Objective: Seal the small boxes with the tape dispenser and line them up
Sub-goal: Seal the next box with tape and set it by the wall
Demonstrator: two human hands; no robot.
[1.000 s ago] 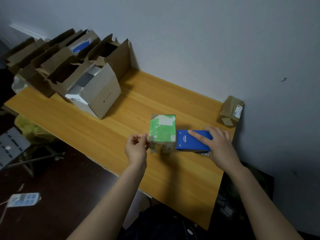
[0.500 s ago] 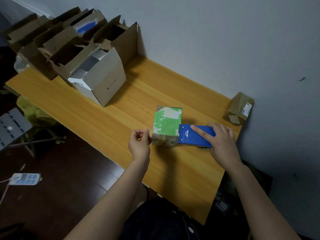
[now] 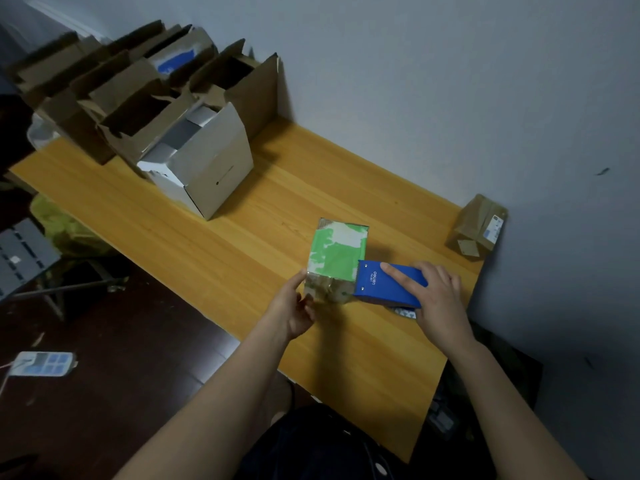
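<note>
A small box with a green and white top [image 3: 337,252] stands on the wooden table [image 3: 221,244] near its front edge. My left hand [image 3: 294,304] pinches the box's near left corner, where clear tape shows. My right hand [image 3: 438,297] grips the blue tape dispenser [image 3: 388,284], index finger stretched along its top. The dispenser's toothed edge touches the box's right side. A sealed brown box [image 3: 479,226] with a label sits at the table's far right corner against the wall.
Several open cardboard boxes [image 3: 131,95] crowd the table's far left, with a white and grey carton [image 3: 207,168] in front of them. Below the table's left edge lie dark floor, a power strip [image 3: 43,363] and a grey stand [image 3: 24,254].
The view has swung so the box and hands sit lower right. My left hand moved from beside the box onto its near left corner. The dispenser stays pressed to the box's right side.
</note>
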